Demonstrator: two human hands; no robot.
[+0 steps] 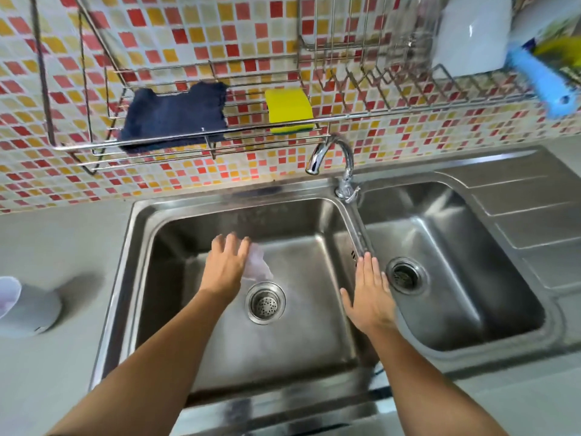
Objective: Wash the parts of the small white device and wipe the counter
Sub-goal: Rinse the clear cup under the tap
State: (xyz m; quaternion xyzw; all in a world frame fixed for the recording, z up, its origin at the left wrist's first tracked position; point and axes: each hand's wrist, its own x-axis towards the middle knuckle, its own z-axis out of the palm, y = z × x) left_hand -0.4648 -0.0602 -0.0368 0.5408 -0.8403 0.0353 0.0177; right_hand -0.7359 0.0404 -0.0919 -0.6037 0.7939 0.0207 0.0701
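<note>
My left hand (225, 265) is over the large left sink basin (163, 247), holding a small translucent white part (257, 265) that shows blurred under its fingers. My right hand (369, 291) hovers flat with fingers apart over the divider between the two basins, holding nothing. The rest of the small white device (19, 306), a pale rounded body, stands on the grey counter (63, 240) at the far left edge. A dark blue cloth (173, 118) and a yellow sponge (289, 110) lie on the wire rack above the sink.
The chrome tap (333, 158) points over the left basin; no water is visible. A smaller right basin (440, 265) and drainboard (531, 221) lie to the right. A white dish (471, 33) and a blue brush (540, 83) sit in the upper right rack (377, 89).
</note>
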